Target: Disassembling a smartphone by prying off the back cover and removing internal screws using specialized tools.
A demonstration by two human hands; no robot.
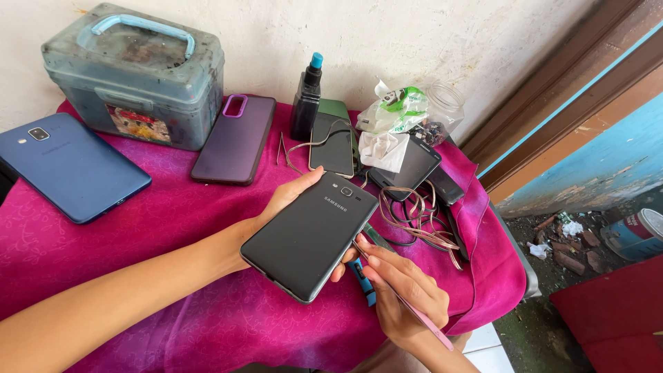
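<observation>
Left hand (293,197) gripping dark phone (311,235) face-down; right hand (404,290) pinching pink pry tool (425,321) at its right edge.

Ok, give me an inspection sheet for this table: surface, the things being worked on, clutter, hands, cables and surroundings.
Surface: magenta cloth covering a small table.
Job's things: dark phone held back-side up; thin pink tool at its edge; blue-handled tool underneath.
Clutter: blue phone, purple phone case, grey plastic box, dark bottle, tweezers, two more phones, plastic bag, glass jar.
Hands: left hand grips the dark phone; right hand holds the pink tool.
Cables: tangled wires right of the phone.
Surroundings: white wall, brown door frame, rubble and a can below.
</observation>
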